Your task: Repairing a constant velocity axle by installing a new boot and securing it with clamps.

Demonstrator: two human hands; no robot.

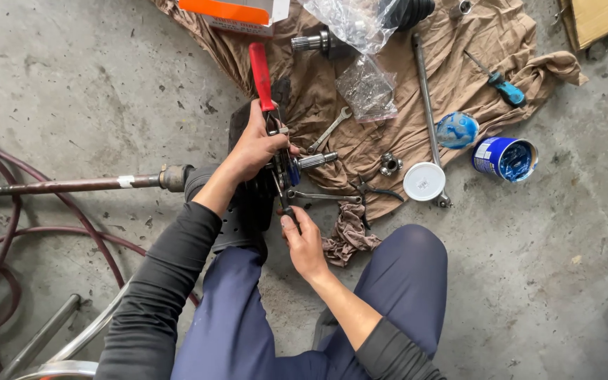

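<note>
Open blue tin [505, 158] beside white lid [423, 181] on brown cloth [459, 56]

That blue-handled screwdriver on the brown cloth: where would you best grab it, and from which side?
Take the screwdriver by its thick blue handle at the lower-right end, not the thin dark shaft. It lies flat and diagonal on the brown cloth, with nothing touching it, so probably come straight down from above, fingers closing across the handle.

Both arms reached forward in dark sleeves; the left hand [255, 144] was clenched, while the right hand [304, 243] pinched with its fingers [288, 222].
</note>
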